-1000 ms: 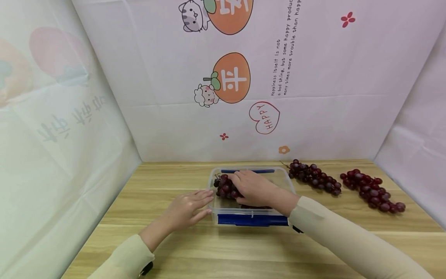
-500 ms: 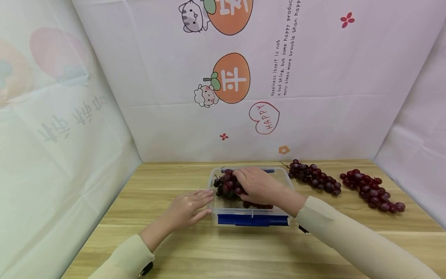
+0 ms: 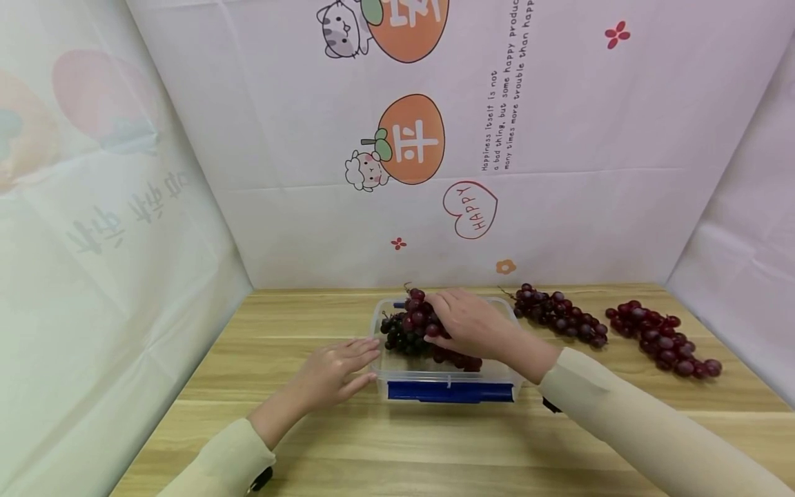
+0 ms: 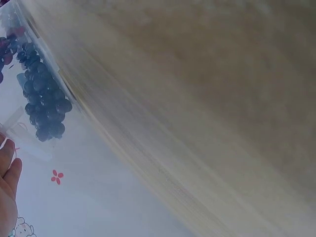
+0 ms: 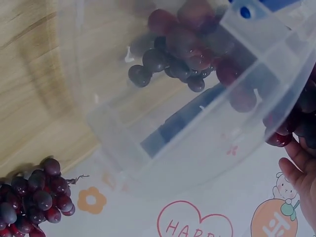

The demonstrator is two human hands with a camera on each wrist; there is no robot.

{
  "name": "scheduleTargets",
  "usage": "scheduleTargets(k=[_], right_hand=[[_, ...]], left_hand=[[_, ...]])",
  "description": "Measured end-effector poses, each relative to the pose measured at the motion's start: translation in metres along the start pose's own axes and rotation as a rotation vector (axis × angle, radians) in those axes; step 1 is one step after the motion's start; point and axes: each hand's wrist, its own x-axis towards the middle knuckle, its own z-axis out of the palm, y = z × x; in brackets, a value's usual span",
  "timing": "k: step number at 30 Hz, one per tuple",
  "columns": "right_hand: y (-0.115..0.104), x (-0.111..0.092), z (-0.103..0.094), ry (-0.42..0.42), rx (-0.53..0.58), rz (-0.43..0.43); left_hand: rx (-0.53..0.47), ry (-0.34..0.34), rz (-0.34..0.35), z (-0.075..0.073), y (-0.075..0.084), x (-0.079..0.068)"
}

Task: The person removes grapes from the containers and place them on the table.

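Note:
My right hand (image 3: 475,323) grips a bunch of dark red grapes (image 3: 419,314), raised at the top of a clear plastic box (image 3: 506,378) with blue side latches. Below it inside the box lie a blackish bunch of grapes (image 3: 397,338) at the left and another red bunch (image 3: 459,359) towards the front. The right wrist view catches fingers (image 5: 294,168) under the held grapes (image 5: 279,138), past the see-through wall. My left hand (image 3: 332,369) has its fingers straight, fingertips at the box's left wall. Through that wall, the left wrist view shows the blackish grapes (image 4: 45,96).
Two more red bunches lie on the wooden table (image 3: 298,442) to the right of the box: one near bunch (image 3: 559,314) by the back edge and one farther right (image 3: 666,339). White printed cloth (image 3: 298,235) walls the table at the back and both sides.
My right hand has lifted the red bunch up and slightly right from within the box, uncovering the blackish bunch and the red one beneath. The left hand stays put.

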Motion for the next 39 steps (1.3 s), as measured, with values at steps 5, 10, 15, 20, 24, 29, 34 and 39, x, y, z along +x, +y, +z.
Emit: scheduleTargets(k=[5,10,15,20,24,29,34,39], right_hand=[[0.003,-0.002,-0.002,0.051,-0.049,-0.019],[0.006,-0.003,-0.005,0.096,-0.102,-0.03],[0.01,-0.006,-0.009,0.077,-0.108,-0.009],[0.015,-0.011,-0.012,0.091,-0.092,0.013],[0.019,-0.015,-0.014,0.129,-0.081,0.017],[0.025,-0.019,-0.018,0.195,-0.081,0.014],[0.032,-0.022,-0.025,0.225,-0.071,0.04],[0.04,-0.026,-0.031,0.266,-0.064,0.059]], left_hand=[[-0.002,0.004,-0.008,0.001,0.0,-0.001],[-0.009,0.014,-0.002,0.001,-0.001,-0.001],[-0.01,0.012,-0.003,0.001,-0.001,-0.001],[-0.007,0.011,-0.009,0.002,-0.001,-0.001],[-0.002,0.008,-0.011,0.002,-0.001,-0.001],[0.002,0.011,-0.006,0.002,-0.001,-0.001],[-0.004,0.016,-0.008,0.001,0.0,0.0],[-0.009,0.013,-0.009,0.001,0.0,0.0]])
